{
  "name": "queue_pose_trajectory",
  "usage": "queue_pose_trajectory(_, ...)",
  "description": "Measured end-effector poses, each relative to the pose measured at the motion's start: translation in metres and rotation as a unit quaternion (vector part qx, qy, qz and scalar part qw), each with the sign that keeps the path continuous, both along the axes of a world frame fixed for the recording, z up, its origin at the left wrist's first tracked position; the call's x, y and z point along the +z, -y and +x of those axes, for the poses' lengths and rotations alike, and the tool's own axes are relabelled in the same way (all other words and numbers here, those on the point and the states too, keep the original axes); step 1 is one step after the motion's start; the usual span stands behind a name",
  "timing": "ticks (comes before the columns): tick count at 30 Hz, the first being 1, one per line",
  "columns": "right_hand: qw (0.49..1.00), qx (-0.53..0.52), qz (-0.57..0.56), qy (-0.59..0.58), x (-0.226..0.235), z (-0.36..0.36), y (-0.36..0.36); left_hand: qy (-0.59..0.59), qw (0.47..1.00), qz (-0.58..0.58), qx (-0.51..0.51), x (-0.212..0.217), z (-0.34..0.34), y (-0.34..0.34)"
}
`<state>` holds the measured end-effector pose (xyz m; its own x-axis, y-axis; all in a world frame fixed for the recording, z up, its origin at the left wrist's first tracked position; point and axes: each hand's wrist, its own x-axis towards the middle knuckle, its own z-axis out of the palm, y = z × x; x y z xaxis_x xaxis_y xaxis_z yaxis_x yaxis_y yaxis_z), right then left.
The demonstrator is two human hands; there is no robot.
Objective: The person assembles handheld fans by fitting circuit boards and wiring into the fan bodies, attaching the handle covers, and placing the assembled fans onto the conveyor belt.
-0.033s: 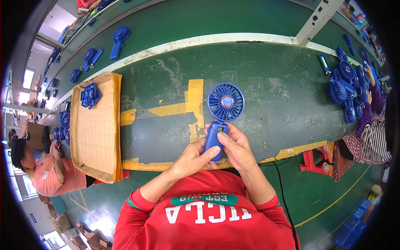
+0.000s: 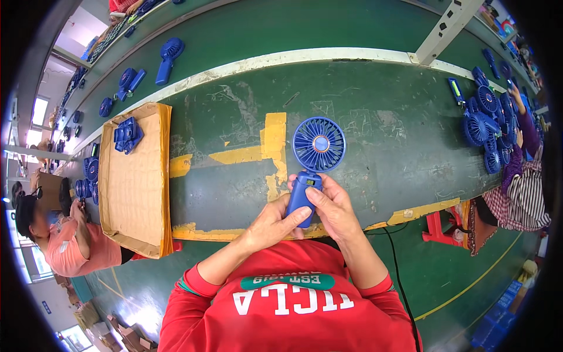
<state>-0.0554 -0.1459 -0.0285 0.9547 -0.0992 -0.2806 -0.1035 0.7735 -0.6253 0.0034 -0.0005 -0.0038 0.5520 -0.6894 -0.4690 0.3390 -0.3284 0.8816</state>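
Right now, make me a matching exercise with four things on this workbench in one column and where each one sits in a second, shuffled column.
Things:
1. handheld blue fan
2. cardboard tray
3. pile of blue fans
4. yellow tape patch

Places:
A. far right of the bench, by a co-worker in a striped top
B. left part of the bench, with a few blue parts in its far corner
C. stuck on the green surface, just left of the fan head
D. held by its handle in the left hand and right hand

Pairs: 1-D, 2-B, 3-A, 4-C
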Motion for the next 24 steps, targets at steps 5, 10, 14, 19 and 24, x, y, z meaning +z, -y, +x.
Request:
queue_pose_trajectory(5, 0.999, -0.021, -0.042, 0.015, 0.011, -0.004, -0.003, 0.033, 0.999, 0.017, -0.039, 0.008, -0.005, 0.003)
queue_pose_trajectory(10, 0.999, -0.033, -0.036, 0.02, 0.016, -0.006, -0.003, 0.166, 0.986, -0.007, -0.018, 0.002, -0.009, 0.003)
queue_pose_trajectory(14, 0.999, -0.031, 0.0, 0.014, 0.018, -0.005, -0.002, 0.17, 0.985, -0.013, -0.002, 0.002, -0.012, 0.004)
queue_pose_trajectory(19, 0.999, -0.029, 0.003, 0.018, 0.021, -0.008, -0.003, 0.147, 0.989, 0.02, -0.003, 0.008, -0.014, 0.002)
queue_pose_trajectory(24, 0.999, -0.046, -0.001, 0.018, 0.017, -0.01, -0.008, 0.145, 0.989, 0.031, -0.004, 0.004, -0.013, 0.001)
